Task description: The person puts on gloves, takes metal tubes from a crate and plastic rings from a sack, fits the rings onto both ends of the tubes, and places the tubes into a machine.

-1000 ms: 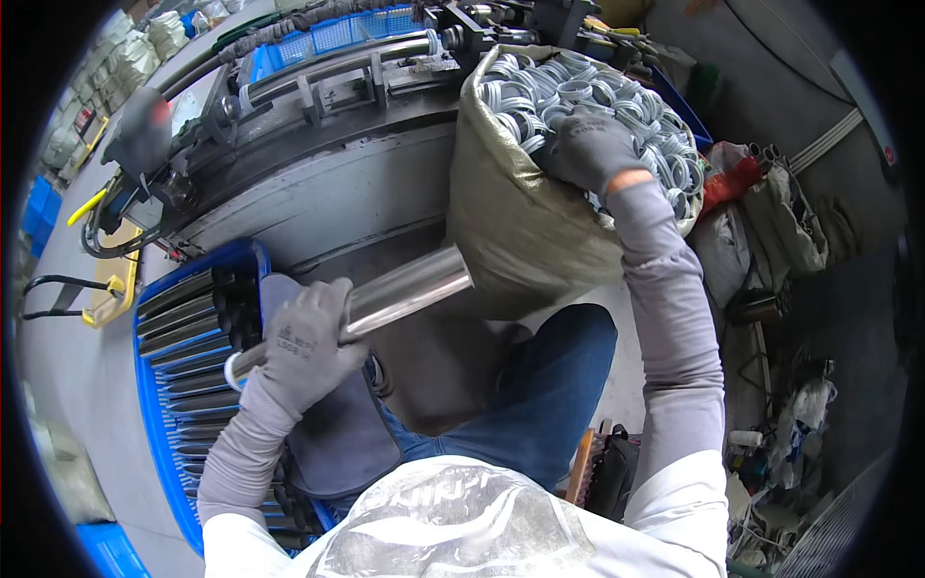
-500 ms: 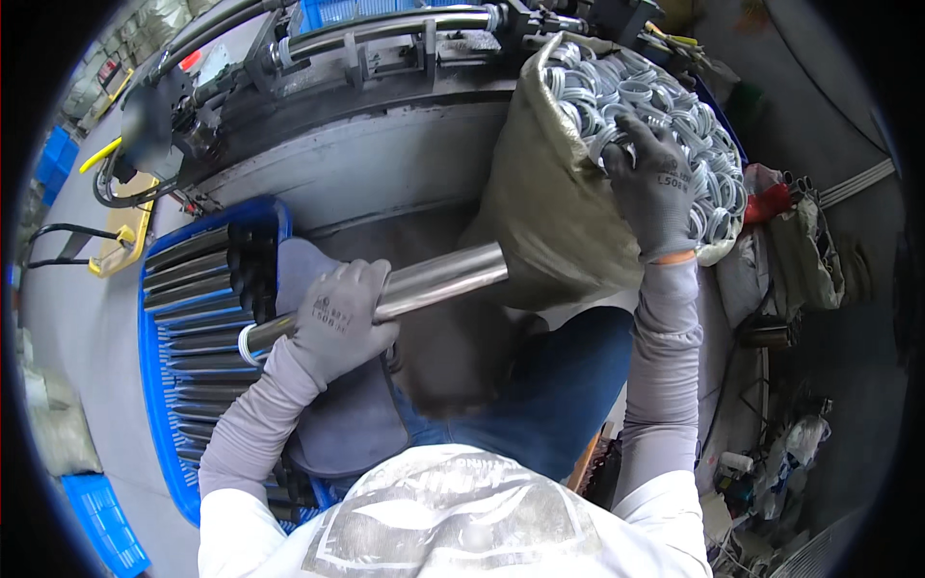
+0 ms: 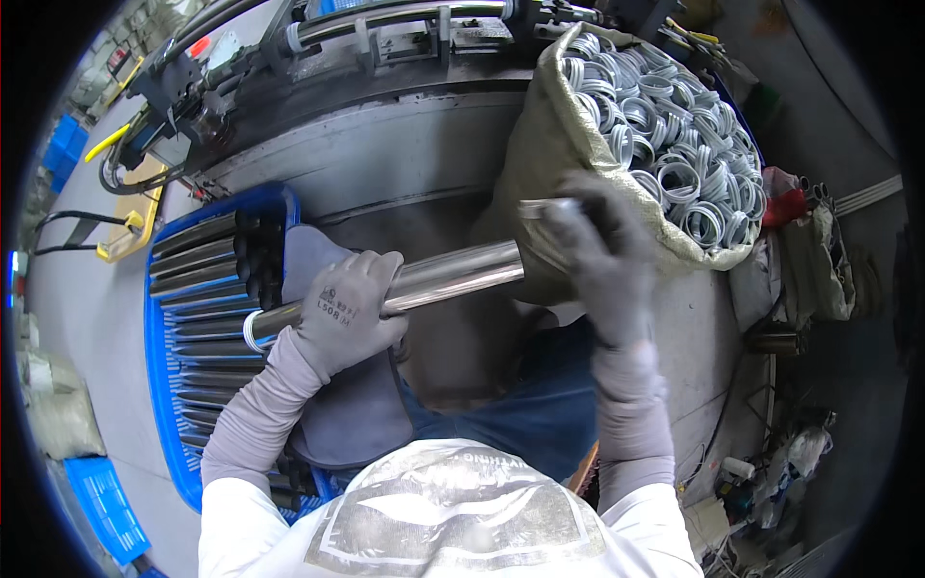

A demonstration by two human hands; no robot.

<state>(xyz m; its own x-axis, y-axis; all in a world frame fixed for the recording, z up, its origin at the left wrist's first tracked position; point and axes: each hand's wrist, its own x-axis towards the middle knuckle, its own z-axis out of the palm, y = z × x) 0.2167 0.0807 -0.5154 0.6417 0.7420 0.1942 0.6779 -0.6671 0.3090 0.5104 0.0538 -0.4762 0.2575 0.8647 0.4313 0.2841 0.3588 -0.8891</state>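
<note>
A gloved left grip (image 3: 352, 308) clenches a shiny metal tube (image 3: 462, 275), its bare end jutting out to the grip's right, a white ring (image 3: 253, 332) around it to the left. The blurred right grip (image 3: 607, 255) pinches what appears to be a pale ring (image 3: 536, 207) near that bare end, a sack (image 3: 549, 154) of rings beyond. The step looks like pairing ring with tube; the next move calls for aligning them.
</note>
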